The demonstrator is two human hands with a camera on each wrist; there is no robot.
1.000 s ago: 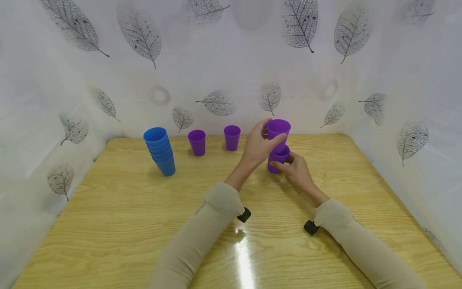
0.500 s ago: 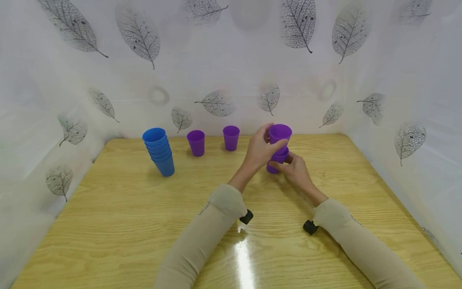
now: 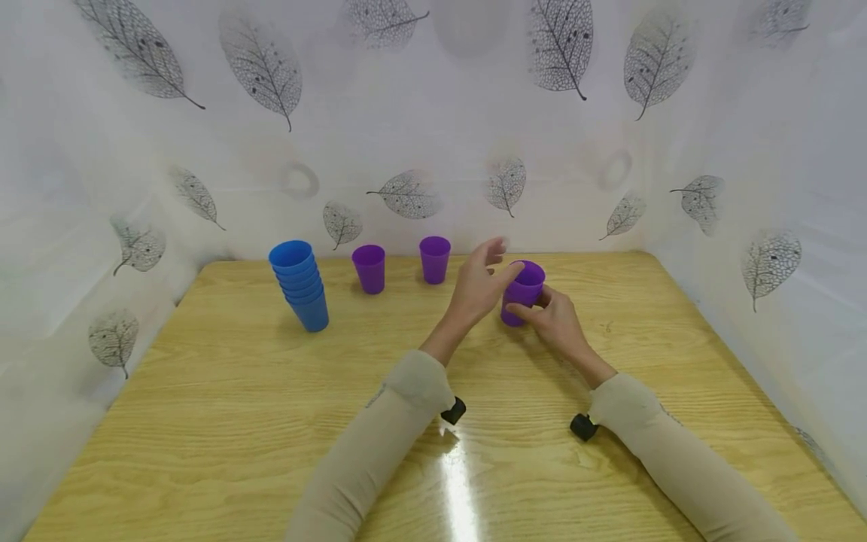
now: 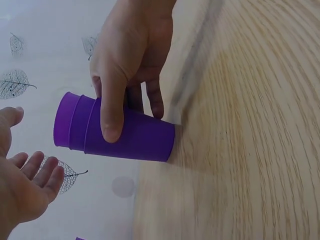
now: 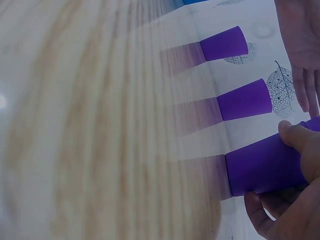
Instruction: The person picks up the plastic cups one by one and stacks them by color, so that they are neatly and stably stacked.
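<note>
A stack of nested purple cups point(image 3: 530, 283) stands upright on the table toward the back right. Three rims show on the stack point(image 4: 142, 140) in the left wrist view. My right hand point(image 3: 561, 325) grips the lowest cup from the right, thumb in front and fingers behind. Just left of the stack is my left hand point(image 3: 476, 287), its fingers spread and holding nothing. In the left wrist view this left hand point(image 4: 27, 187) is apart from the rims, palm toward them.
Two single purple cups point(image 3: 369, 269) point(image 3: 435, 260) stand upright along the back of the wooden table point(image 3: 271, 436). Farther left is a tall stack of blue cups point(image 3: 298, 284). A white leaf-patterned curtain point(image 3: 440, 128) encloses the back and sides.
My left hand lowered a purple cup into the stack held by the right hand, then let go and drew back slightly left. The right hand has stayed in place.
</note>
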